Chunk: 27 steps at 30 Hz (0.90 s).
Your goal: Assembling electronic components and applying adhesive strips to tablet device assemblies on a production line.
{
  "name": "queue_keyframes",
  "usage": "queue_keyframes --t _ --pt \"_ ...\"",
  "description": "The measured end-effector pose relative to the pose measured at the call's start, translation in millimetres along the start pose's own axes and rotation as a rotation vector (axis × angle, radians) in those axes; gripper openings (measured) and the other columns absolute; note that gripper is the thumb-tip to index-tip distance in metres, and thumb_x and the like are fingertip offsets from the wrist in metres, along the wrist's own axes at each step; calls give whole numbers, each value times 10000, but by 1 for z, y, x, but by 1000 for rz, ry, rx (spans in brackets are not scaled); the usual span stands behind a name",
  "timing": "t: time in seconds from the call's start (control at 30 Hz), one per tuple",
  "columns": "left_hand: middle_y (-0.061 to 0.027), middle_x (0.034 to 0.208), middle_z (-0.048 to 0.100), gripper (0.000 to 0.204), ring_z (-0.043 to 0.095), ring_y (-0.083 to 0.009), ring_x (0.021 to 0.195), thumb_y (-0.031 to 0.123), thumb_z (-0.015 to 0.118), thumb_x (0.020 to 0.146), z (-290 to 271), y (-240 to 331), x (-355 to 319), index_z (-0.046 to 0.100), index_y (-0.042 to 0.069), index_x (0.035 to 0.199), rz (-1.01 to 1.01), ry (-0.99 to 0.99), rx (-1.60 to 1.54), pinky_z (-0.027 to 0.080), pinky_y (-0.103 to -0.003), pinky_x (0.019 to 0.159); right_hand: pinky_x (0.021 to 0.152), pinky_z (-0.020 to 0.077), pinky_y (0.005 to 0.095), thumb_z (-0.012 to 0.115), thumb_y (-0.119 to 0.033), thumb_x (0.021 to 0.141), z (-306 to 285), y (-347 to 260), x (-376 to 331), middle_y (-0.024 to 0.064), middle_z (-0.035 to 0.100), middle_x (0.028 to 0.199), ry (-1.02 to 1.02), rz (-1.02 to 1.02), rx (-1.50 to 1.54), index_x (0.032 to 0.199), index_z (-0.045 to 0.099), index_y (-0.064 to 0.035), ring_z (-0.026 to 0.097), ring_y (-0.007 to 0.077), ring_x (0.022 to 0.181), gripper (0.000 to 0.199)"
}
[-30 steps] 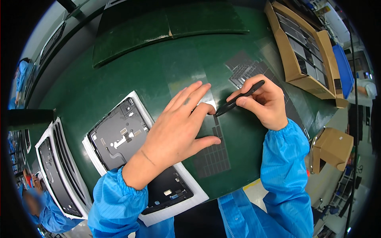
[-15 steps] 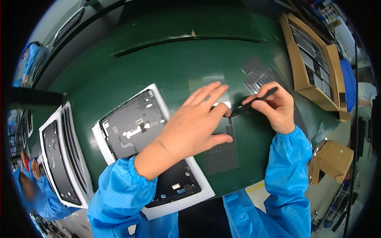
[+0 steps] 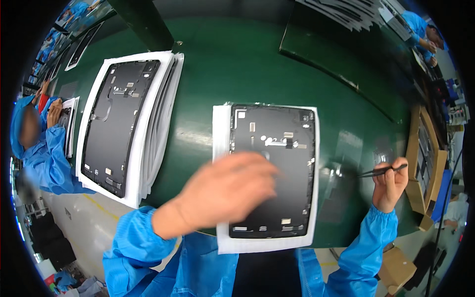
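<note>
The dark panel (image 3: 292, 178) lies flat on a white sheet (image 3: 267, 246), right in front of the person. The left hand (image 3: 227, 185) is over its lower left part, fingers loosely stretched; motion blur hides whether it touches the panel or has hold of anything. The right hand (image 3: 391, 187) is closed around black tweezers (image 3: 380, 171), whose tips point left, well apart from the panel.

The panel already carries pale rectangles, a white strip with a dark piece on it, and small bits along its edges, so work on it looks partway through. What is left cannot be counted, since the left hand covers part of its face. A similar panel (image 3: 111, 128) lies to the left, on top of a stack of white sheets (image 3: 161, 126).

The bench (image 3: 198, 89) is green and somewhat shiny, with a blurred dark sheet (image 3: 334, 209) between the panel and the right hand. A cardboard box (image 3: 438, 163) stands at its right end, near a blue bin (image 3: 440, 195). Co-workers in blue are at the left (image 3: 52, 158) and upper right, and a yellow line crosses the pale floor (image 3: 81, 218).
</note>
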<state>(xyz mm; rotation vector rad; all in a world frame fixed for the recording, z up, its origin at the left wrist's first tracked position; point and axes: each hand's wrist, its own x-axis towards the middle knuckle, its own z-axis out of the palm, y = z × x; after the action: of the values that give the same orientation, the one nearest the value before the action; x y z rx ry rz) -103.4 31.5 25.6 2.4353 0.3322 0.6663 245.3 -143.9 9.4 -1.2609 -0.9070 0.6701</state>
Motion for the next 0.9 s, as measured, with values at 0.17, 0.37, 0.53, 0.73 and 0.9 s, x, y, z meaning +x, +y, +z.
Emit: queue_keyframes --t 0.17,0.37,0.53,0.73,0.9 --pt "-90 1105 662 224 620 -294 1104 31 738 751 -31 -43 -49 679 41 966 -109 27 201 524 -405 870 813 586 367 668 91 856 138 -16 30 108 644 914 -368 152 63 1003 521 -12 715 303 932 232" --pt "-76 1135 634 236 602 -282 1127 96 769 752 -30 -49 -44 661 54 957 -30 -38 182 511 -408 878 632 490 181 713 50 864 208 12 54 62 707 739 -514 158 -67 1050 576 3 673 85 749 235" --pt "-74 1120 655 251 619 -292 1128 104 791 734 -31 -53 -47 692 77 963 -90 -39 97 516 -424 888 578 446 156 722 43 860 222 23 55 58 711 732 -461 181 -107 1055 580 -5 647 51 694 247" --pt "-67 1082 645 235 621 -280 1117 110 802 721 -31 -53 -49 705 86 934 -122 -45 65 514 -430 879 571 476 166 705 71 856 223 16 53 114 724 798 -460 264 -103 1053 552 -9 683 87 737 262" --pt "-74 1080 647 244 623 -290 1112 105 810 702 -30 -53 -46 709 79 923 -122 -37 51 515 -429 873 604 515 184 698 85 855 224 18 54 127 726 822 -439 247 -68 1061 551 2 704 115 769 267"
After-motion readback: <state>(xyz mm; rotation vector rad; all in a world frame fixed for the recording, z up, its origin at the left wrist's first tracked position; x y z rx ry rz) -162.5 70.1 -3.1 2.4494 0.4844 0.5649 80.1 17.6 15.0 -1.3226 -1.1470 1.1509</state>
